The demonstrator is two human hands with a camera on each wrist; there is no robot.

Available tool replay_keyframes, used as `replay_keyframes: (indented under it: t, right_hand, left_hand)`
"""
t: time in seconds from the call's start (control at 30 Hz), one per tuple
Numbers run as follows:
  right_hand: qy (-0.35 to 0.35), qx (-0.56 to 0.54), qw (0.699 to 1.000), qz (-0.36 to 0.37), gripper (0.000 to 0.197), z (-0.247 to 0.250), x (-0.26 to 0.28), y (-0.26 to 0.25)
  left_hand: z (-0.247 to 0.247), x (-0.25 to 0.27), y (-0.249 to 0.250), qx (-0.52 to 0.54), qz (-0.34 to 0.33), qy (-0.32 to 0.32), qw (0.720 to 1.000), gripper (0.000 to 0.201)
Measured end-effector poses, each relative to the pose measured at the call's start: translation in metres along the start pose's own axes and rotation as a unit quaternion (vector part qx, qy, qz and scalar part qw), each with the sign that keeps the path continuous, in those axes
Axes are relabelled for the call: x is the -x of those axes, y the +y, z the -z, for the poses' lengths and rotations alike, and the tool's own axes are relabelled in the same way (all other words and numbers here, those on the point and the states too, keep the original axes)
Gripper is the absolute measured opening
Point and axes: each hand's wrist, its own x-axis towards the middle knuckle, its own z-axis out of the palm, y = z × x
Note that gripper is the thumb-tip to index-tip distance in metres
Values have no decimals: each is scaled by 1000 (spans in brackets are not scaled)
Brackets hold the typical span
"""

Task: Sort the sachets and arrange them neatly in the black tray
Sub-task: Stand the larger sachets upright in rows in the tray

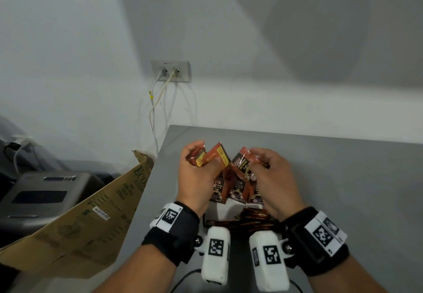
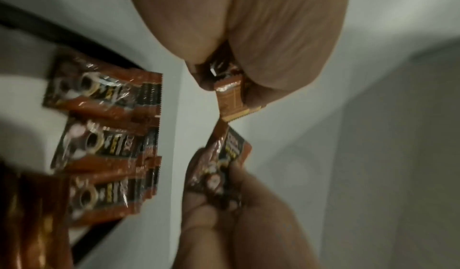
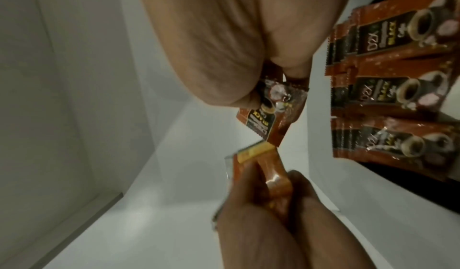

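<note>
From the head view you see your left hand (image 1: 197, 173) gripping a small bundle of orange sachets (image 1: 211, 156) with yellow ends, and your right hand (image 1: 271, 176) pinching one brown sachet (image 1: 243, 163) with a coffee cup printed on it; both hands are raised above the grey table (image 1: 343, 178), and the two packets almost meet at their corners. Below the hands, three rows of brown sachets (image 1: 238, 189) lie side by side, but the black tray is nearly hidden here by your wrists and the white cameras. The left wrist view shows what the head view does not: the dark rim of the tray (image 2: 82, 35) around the rows (image 2: 104, 141), and the fingers of your left hand curled tightly on the orange sachets. The right wrist view shows the printed face of the brown sachet (image 3: 271, 113) clearly, held between thumb and fingers, and the rows (image 3: 398, 88) stacked in overlapping layers in the tray (image 3: 398, 182).
</note>
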Motion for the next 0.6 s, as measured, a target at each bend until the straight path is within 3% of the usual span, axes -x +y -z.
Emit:
replay_keyframes:
  t: [0.13,0.3,0.37,0.47,0.6]
  right_hand:
    - [-16,-66,997,-21,10,-21,6,7]
    - [-78,-240,961,-113,10,-19,5,7]
    - [-97,-271,950,-117,24,-14,2,9]
    - [-74,-215,969,-100,18,-10,-1,9]
    - [-18,-199,978,-66,17,-10,-7,8]
  left_hand:
    - [-11,13,5,-178,-122,-62,975,44]
    - [-1,20,5,-308,-168,-158,923,41]
    - [3,16,6,-332,-172,-186,909,43]
    - [6,17,10,-259,-111,-209,936,50]
    - [5,11,1,-167,-43,-78,982,57]
